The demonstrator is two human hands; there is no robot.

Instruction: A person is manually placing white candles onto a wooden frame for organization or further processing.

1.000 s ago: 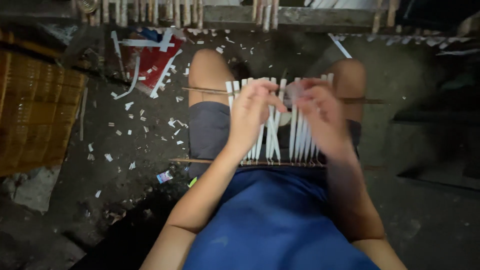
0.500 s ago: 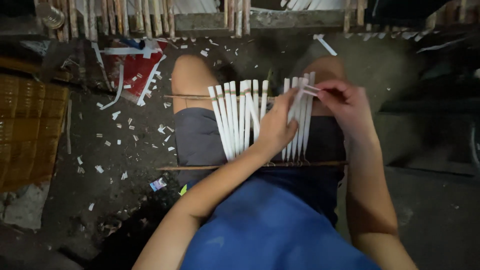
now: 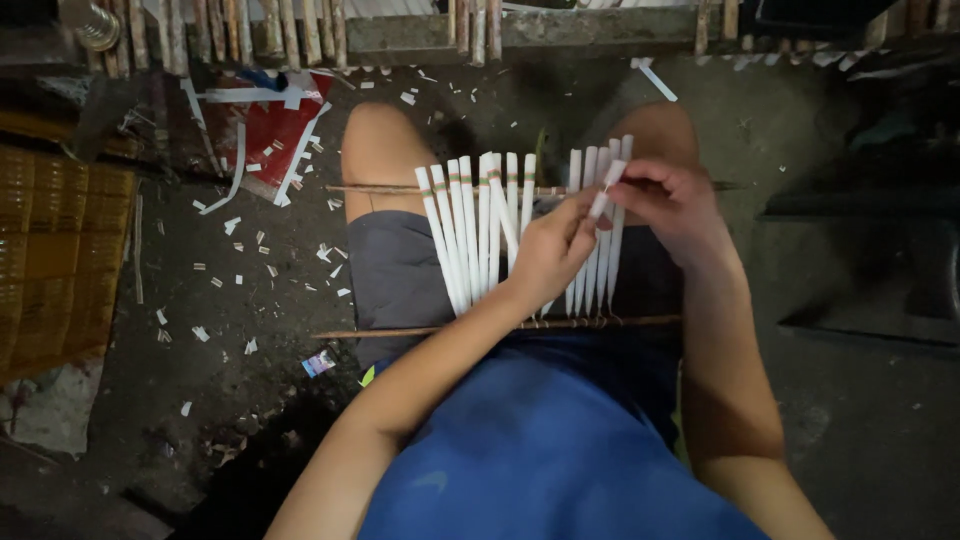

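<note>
Left hand: the left hand (image 3: 548, 250) lies over the middle of the row of white sticks (image 3: 470, 230), fingers curled and pinching the lower end of one loose white stick (image 3: 606, 190) together with the other hand.
Right hand: the right hand (image 3: 672, 205) is just to the right of the left one, fingers bent and closed around the upper part of that same loose stick, which tilts slightly between the two hands.
Row of sticks: thin white sticks with narrow green and red bands near their tops stand side by side across the person's lap, fanning out to the left of the left hand and continuing under and to the right of it.
Rods: a thin brown rod (image 3: 380, 188) crosses behind the stick tops, beyond the hands; a second brown rod (image 3: 400, 331) crosses the stick bottoms, nearer the body than the hands.
Lap: the sticks rest over grey shorts (image 3: 400, 270), with a blue shirt (image 3: 540, 450) below the wrists.
Floor to the left of the hands: small white scraps (image 3: 250, 260) are scattered on the dark ground, with a red sheet (image 3: 270, 135) farther off.
Far left: a woven yellow basket (image 3: 50, 260) sits well apart from both hands.
</note>
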